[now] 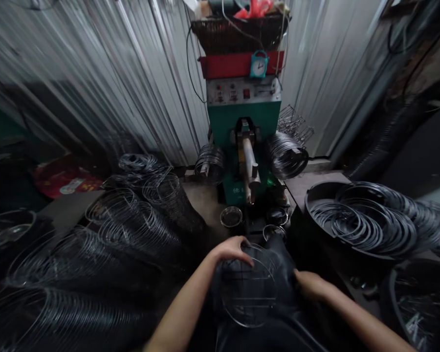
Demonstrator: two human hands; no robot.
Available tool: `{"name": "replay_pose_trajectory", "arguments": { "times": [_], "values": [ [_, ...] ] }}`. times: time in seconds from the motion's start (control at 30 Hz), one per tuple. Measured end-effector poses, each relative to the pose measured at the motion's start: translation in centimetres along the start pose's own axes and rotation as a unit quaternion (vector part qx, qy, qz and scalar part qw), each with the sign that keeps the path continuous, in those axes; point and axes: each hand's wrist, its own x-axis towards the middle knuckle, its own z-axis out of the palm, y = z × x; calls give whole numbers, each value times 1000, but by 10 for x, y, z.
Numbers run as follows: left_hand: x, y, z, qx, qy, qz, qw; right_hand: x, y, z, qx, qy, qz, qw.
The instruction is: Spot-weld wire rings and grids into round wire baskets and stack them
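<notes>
A round wire rack (248,299) with straight cross wires lies over the dark apron on my lap. My left hand (235,249) is at the rack's upper left edge, its thumb and fingers curved round the rim. To the right of the rack, my right hand (310,284) is closed beside the dark apron fabric; its fingertips are hidden, and what it holds cannot be made out. In front of my hands stands a green machine (223,120) with a metal arm (250,168) pointing toward me.
Stacks of wire rings (139,230) stand at the left. A black tub (311,215) of metal rings is at the right, with another tub (392,293) of small metal parts below it. Wire coils (288,155) flank the machine. Small dishes (231,216) sit beneath its arm.
</notes>
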Motion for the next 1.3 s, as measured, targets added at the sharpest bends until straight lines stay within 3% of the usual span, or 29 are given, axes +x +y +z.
{"name": "replay_pose_trajectory", "arguments": {
  "times": [0.1,0.2,0.27,0.33,0.43,0.53,0.63,0.77,0.87,0.97,1.3],
  "values": [
    [29,-10,18,-96,19,-48,994,10,2,12,70,-22,48,996],
    [42,-23,25,-229,54,-56,970,19,10,-2,179,-54,77,979],
    [41,-37,28,-327,82,-70,939,27,15,-12,236,-75,83,965],
    [32,-53,33,-400,149,-91,900,35,15,-14,357,-77,99,926],
    [6,-69,49,-393,304,-94,863,42,-4,-4,523,-28,141,840],
    [-23,-72,69,-344,387,-71,853,40,-33,11,537,-9,162,828],
    [-40,-68,82,-355,387,-89,846,31,-52,23,496,-8,131,858],
    [-47,-66,84,-373,382,-131,835,18,-58,32,421,70,112,897],
    [-51,-66,83,-341,364,-139,856,11,-58,35,388,62,115,912],
    [-53,-65,86,-328,339,-130,872,9,-59,39,396,40,106,911],
    [-54,-69,97,-349,315,-96,877,17,-56,49,460,65,99,880]
  ]
}}
